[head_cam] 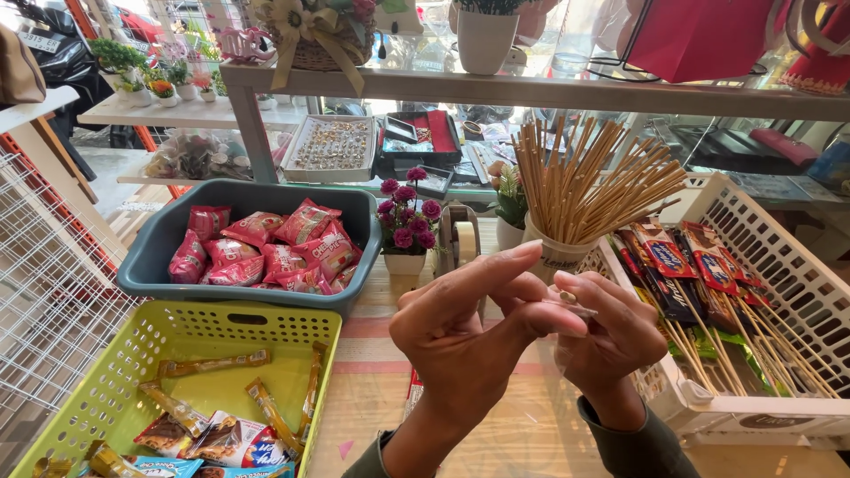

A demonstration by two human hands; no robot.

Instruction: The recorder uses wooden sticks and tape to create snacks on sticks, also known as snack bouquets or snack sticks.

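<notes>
My left hand (469, 332) and my right hand (611, 332) meet in front of me above a wooden table (531, 425). Between their fingertips they pinch a small strip of clear tape (571, 305), stretched flat. A thin stick tip shows just above the tape. Behind the hands stands a white cup (553, 252) full of bamboo skewers (589, 181). A tape dispenser (459, 239) sits behind my left hand.
A grey tub (150, 265) of red snack packets is at the back left. A lime basket (133, 354) with wrapped candy bars is at the front left. A white basket (779, 257) holds snacks taped to sticks at the right. A small pot of purple flowers (407, 221) stands at the centre.
</notes>
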